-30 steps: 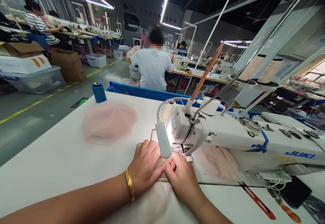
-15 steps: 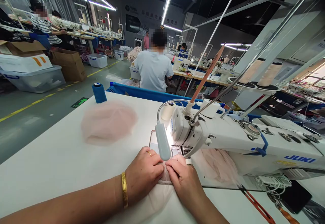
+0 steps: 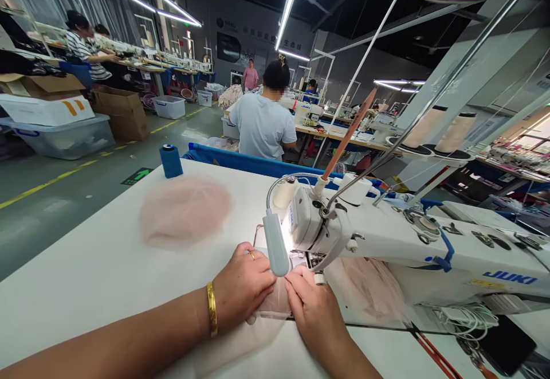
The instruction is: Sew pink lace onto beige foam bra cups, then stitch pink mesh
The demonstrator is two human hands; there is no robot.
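A piece of thin pink mesh fabric [image 3: 270,305] lies on the white table [image 3: 86,276] under the needle end of a white JUKI sewing machine [image 3: 387,241]. My left hand [image 3: 243,285], with a gold bangle and a ring, presses down on the fabric with curled fingers. My right hand [image 3: 311,307] pinches the fabric's edge just in front of the presser foot. The machine's small lamp [image 3: 276,242] hides part of both hands' fingertips. More pink mesh [image 3: 369,287] is bunched behind the needle, under the machine arm.
A round stack of pink mesh pieces [image 3: 184,210] and a blue thread spool [image 3: 171,161] sit at the table's far left. Red-handled snips [image 3: 433,353] and cables [image 3: 468,313] lie at the right. A person in a white shirt [image 3: 262,124] sits ahead; others work at back left.
Both hands have stayed on the fabric at the needle, and less fabric now shows in front of them. The view has shifted slightly.
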